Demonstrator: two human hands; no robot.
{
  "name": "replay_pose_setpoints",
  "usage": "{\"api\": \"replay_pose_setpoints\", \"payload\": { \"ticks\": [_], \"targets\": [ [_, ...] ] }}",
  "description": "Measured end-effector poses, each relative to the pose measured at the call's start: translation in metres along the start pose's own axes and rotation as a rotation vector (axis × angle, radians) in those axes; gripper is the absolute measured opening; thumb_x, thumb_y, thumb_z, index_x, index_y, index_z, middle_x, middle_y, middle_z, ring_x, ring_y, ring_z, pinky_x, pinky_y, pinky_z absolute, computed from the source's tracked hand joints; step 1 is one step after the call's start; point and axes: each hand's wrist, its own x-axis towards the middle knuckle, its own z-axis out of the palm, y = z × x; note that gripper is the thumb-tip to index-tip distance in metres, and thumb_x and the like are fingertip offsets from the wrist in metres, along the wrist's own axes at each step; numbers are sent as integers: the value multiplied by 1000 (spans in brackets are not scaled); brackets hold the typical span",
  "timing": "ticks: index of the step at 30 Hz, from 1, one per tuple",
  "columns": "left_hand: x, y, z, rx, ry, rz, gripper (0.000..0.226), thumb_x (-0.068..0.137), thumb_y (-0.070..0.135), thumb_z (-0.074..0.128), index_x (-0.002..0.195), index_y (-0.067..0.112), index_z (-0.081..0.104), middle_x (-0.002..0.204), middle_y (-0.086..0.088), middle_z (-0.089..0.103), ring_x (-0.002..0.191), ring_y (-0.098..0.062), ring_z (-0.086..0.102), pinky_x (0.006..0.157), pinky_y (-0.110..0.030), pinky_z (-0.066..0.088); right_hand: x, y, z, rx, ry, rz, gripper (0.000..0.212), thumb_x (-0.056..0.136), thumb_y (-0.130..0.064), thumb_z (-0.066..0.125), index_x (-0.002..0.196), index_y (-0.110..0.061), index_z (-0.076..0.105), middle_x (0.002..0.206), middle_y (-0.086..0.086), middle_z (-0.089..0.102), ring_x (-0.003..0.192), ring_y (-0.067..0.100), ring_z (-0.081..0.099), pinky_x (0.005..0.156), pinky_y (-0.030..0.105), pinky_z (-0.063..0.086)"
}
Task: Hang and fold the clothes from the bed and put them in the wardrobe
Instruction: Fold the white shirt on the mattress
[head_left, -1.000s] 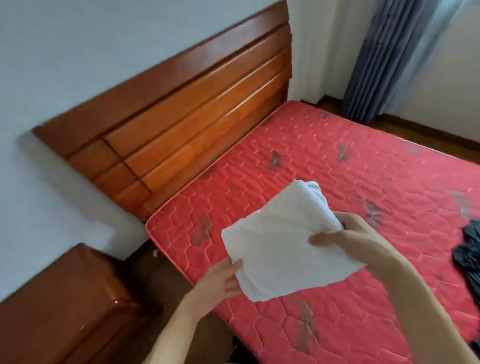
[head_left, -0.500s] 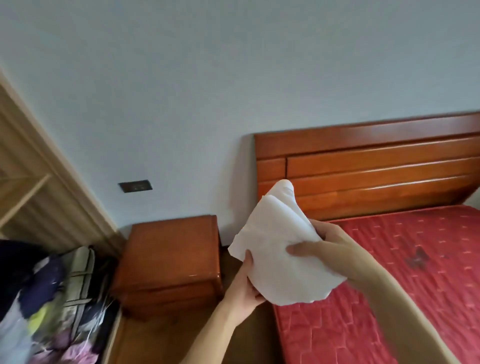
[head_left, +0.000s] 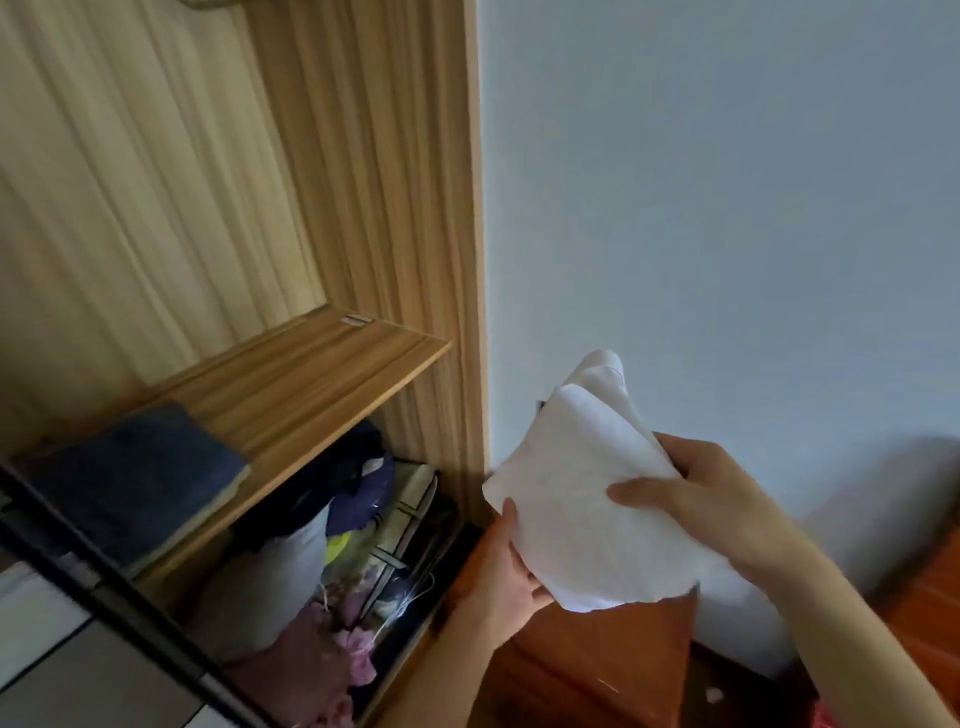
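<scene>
Since half a second ago the view has swung left: bed and headboard are gone from sight, and the open wardrobe (head_left: 363, 208) now fills the left half.

Folded white garment (head_left: 587, 499) is held in the air, right of the wardrobe's side panel, in front of the pale wall (head_left: 727, 182). Left hand (head_left: 506, 564) supports it from below at the near-left edge, thumb against the cloth. Right hand (head_left: 696, 493) grips the right side, thumb on top, fingers curled behind. Judgement: a two-handed hold keeps the fold from falling open during the carry.

Wardrobe shelf (head_left: 311, 374) carries a folded dark blue garment (head_left: 135, 478) at its left; bare board lies to the right. Below it sits a loose heap of mixed clothes (head_left: 332, 561). A nightstand (head_left: 597, 670) stands near, under the hands. Obstacle: the side panel stands between garment and shelf, so the hands must go round its front edge.
</scene>
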Motion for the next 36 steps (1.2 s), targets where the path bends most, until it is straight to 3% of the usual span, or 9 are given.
{"api": "replay_pose_setpoints", "payload": {
  "ticks": [7, 10, 13, 18, 21, 25, 28, 33, 36],
  "targets": [
    [17, 102, -87, -133, 194, 200, 58, 90, 66, 53, 136, 32, 55, 138, -8, 62, 126, -38, 57, 102, -52, 50, 127, -75, 78, -85, -270, -170, 14, 77, -17, 77, 89, -23, 74, 84, -2, 75, 80, 16, 72, 76, 41, 59],
    [18, 140, -119, -177, 279, 308, 69, 85, 69, 56, 139, 25, 56, 137, -14, 61, 111, -43, 64, 94, -47, 52, 177, -103, 119, -104, -392, -238, 21, 74, -21, 80, 94, -24, 73, 89, -2, 74, 86, 20, 70, 82, 47, 57],
    [15, 177, -153, -240, 402, 417, 67, 87, 70, 55, 136, 25, 57, 134, -8, 65, 116, -32, 64, 104, -54, 47, 222, -134, 163, -67, -516, -333, 28, 74, -20, 81, 99, -28, 71, 94, -6, 71, 87, 15, 65, 76, 38, 53],
    [-12, 245, -192, -362, 604, 510, 93, 58, 69, 80, 134, 20, 57, 137, -9, 60, 126, -35, 54, 112, -56, 38, 283, -191, 233, -68, -723, -471, 20, 77, -21, 80, 93, -27, 70, 89, -10, 69, 83, 8, 63, 63, 25, 43],
    [-27, 270, -209, -376, 716, 618, 81, 75, 64, 72, 139, 20, 51, 141, -6, 58, 125, -34, 57, 105, -54, 47, 319, -226, 277, -110, -865, -528, 23, 76, -25, 81, 94, -30, 67, 94, -10, 69, 87, 11, 64, 66, 28, 47],
    [-40, 276, -228, -405, 867, 699, 41, 88, 47, 68, 123, 27, 60, 123, 1, 68, 114, -28, 65, 98, -52, 53, 360, -272, 342, -353, -1038, -739, 26, 78, -31, 80, 98, -34, 63, 99, -12, 65, 92, 10, 61, 75, 29, 47],
    [-46, 266, -244, -476, 970, 742, 42, 84, 32, 77, 123, 25, 61, 121, -2, 70, 112, -28, 66, 99, -52, 52, 377, -301, 406, -539, -1113, -946, 22, 82, -27, 78, 100, -29, 65, 101, -8, 66, 87, 8, 58, 68, 21, 41],
    [-45, 260, -272, -471, 1197, 636, 35, 83, 27, 80, 113, 26, 63, 106, -4, 75, 102, -30, 71, 92, -51, 56, 387, -303, 536, -605, -1135, -1090, 23, 75, -14, 80, 91, -24, 66, 94, -3, 64, 94, 21, 60, 76, 32, 44],
    [-53, 268, -277, -300, 1331, 299, 33, 90, 50, 66, 102, 19, 62, 91, -2, 75, 83, -21, 75, 75, -36, 59, 386, -269, 591, -634, -1094, -1224, 29, 75, -13, 77, 104, -16, 74, 99, 1, 71, 95, 22, 63, 80, 33, 48]
  ]
}}
